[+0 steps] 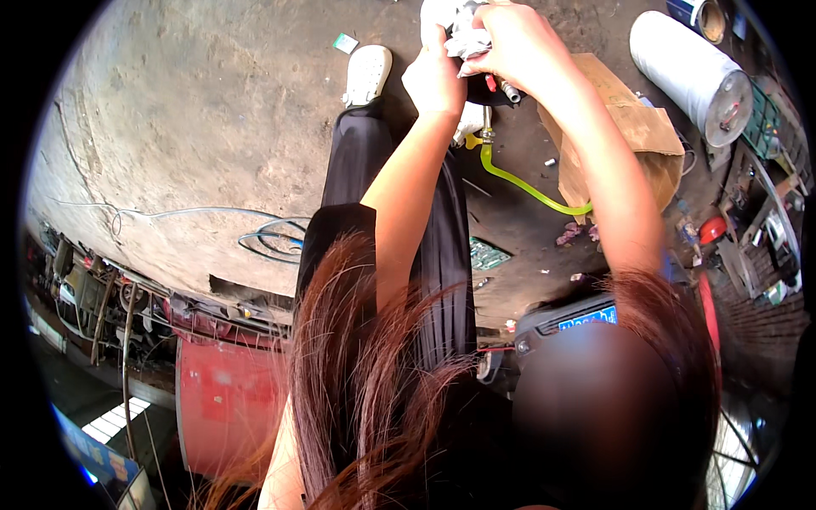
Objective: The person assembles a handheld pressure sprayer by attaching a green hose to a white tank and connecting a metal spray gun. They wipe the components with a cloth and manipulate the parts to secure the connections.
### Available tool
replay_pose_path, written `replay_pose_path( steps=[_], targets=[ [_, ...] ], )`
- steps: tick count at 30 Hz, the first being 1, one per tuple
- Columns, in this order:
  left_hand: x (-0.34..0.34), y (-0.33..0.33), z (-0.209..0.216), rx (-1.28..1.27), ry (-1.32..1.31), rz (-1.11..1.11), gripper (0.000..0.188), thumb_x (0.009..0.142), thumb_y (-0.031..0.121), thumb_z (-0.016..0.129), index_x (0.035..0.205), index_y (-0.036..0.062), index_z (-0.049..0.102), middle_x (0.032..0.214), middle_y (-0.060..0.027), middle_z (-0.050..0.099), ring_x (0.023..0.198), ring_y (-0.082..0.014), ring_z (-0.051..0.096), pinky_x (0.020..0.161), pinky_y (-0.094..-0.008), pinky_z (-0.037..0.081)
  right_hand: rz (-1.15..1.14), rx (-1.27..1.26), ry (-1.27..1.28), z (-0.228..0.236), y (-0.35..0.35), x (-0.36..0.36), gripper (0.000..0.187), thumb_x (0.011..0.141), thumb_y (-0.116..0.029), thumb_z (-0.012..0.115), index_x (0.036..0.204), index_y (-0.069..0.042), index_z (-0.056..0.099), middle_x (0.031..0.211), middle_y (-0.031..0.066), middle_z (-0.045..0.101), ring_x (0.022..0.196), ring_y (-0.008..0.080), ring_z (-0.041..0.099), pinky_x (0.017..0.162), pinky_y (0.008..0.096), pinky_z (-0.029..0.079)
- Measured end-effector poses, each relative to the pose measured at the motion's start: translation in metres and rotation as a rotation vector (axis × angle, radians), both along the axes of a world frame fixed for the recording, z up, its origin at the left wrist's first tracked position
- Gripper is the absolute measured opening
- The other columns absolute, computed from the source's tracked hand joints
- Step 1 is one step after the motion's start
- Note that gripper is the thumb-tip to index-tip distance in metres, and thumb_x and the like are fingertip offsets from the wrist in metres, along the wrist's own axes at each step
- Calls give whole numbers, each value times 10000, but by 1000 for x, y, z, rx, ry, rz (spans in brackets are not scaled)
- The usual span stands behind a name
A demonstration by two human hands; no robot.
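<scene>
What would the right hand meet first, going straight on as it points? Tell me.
The crumpled white material touching the right hand; beyond it, probably the left hand, though depth is unclear.

On the floor (212, 110), at the far middle, a wad (469, 44) sits between the left hand (432, 81) and the right hand (514, 47). The left shoe (368, 75) stands left of the left hand, a packet (345, 42) lying just beyond it. Nearer, a cable (272, 238) lies coiled left of the left leg (357, 157). A hose (514, 176) runs from beside the right shoe (467, 126) rightward to the near side of a cardboard box (625, 127). Far right, beyond the box, lies a cylindrical roll (684, 72).
</scene>
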State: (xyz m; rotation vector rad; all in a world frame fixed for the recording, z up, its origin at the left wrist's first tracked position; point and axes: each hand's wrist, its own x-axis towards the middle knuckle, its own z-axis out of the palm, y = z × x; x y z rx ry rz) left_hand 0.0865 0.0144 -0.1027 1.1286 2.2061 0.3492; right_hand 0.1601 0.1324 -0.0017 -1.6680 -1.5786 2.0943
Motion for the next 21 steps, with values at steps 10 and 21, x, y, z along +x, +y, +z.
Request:
replay_pose_path(
  steps=[10,21],
  targets=[
    [-3,-1,0,17,25,68,207,849,133,531,1038,98,455,705,-155,632,642,-361,625,573,-452,476,523,128,68,-26,54,15,176,753,-146,694,842,6,705,750,142,687,667,193,663,632,290,512],
    [-1,-7,-4,37,0,81,324,845,168,533,1160,97,550,869,-149,663,727,-337,647,638,-394,509,934,533,-173,8,17,-12,119,755,-36,539,838,-23,624,709,159,604,655,285,622,611,379,480]
  ],
)
